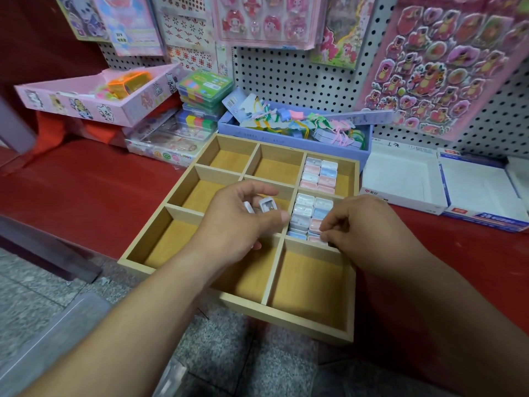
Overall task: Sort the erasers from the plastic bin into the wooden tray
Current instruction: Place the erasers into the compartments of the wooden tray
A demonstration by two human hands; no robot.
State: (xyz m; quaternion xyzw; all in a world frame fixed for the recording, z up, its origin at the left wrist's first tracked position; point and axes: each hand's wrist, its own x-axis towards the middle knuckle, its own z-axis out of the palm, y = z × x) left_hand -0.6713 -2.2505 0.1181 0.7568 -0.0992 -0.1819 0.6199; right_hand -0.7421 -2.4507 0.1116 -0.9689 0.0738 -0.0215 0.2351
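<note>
Left hand [240, 224] holds small erasers [268, 207], centre frame; right hand [366, 224] pinches one in tray [286, 318]. Light, rigid, probably slick: grip long sides.

Wooden tray [286, 318] left column, near-right cell open above; erasers [319, 176] fill right column's rear cells; lavender box [286, 138] just behind.

I can't see tray [286, 318] centre cell under left hand [234, 224]; right hand [369, 224] covers nearest erasers [304, 210]; plastic bin [57, 336] blurred, edge-cropped.
</note>
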